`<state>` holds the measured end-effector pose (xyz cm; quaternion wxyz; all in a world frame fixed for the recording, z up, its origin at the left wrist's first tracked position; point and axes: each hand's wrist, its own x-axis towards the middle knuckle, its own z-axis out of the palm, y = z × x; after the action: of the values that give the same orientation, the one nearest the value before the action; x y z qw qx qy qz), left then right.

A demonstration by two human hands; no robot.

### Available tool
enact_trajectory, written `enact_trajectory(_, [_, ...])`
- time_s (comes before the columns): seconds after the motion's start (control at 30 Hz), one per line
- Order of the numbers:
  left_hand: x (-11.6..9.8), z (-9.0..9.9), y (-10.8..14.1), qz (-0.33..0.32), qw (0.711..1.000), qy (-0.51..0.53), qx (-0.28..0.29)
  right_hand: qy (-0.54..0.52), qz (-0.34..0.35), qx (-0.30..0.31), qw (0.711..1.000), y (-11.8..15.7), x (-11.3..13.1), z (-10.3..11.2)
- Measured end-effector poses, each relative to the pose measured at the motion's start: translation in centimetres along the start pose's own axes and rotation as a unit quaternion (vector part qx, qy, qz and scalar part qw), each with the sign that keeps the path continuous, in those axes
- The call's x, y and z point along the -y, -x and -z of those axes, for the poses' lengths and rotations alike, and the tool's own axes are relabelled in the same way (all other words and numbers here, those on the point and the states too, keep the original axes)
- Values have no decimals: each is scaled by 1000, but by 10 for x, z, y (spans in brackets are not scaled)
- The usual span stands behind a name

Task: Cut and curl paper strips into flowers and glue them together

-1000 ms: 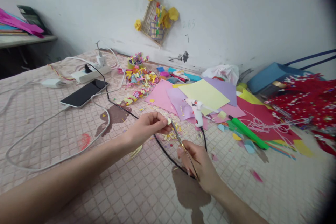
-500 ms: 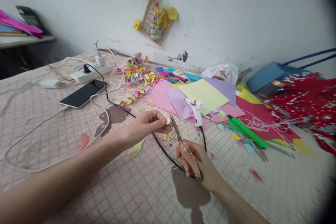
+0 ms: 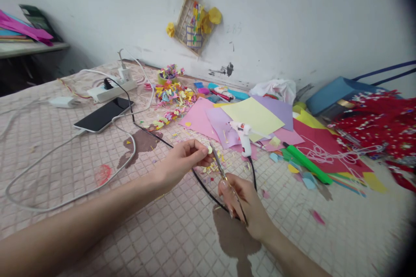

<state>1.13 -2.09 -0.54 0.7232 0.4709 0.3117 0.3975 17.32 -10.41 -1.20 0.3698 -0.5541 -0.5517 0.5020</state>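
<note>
Between thumb and fingers, my left hand (image 3: pixel 191 157) pinches a small pale yellow-green paper piece (image 3: pixel 209 150). My right hand (image 3: pixel 238 197) is closed around the handles of the scissors (image 3: pixel 218 162), whose blades point up and away, their tips close to the paper piece. Small paper scraps (image 3: pixel 212 167) lie on the table below and behind the blades. A white glue gun (image 3: pixel 243 138) stands just beyond my right hand, beside the coloured paper sheets (image 3: pixel 256 114).
A phone (image 3: pixel 104 114), a power strip (image 3: pixel 112 91) and looping cables lie at the left. Heaped paper cut-outs (image 3: pixel 172 94) are at the back. A green tube (image 3: pixel 307 163), white string and red glittery material (image 3: pixel 383 117) are at the right.
The scissors have tilted slightly and their blades look closer together. A pale fringed paper piece seen below my left wrist earlier no longer shows. Both hands stay nearly in place.
</note>
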Motion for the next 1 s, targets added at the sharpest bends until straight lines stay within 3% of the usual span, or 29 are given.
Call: enact_trajectory(1.0, [3,0,-1,-3,1000,-2,-9,36,14,-12,999,0,-9,0])
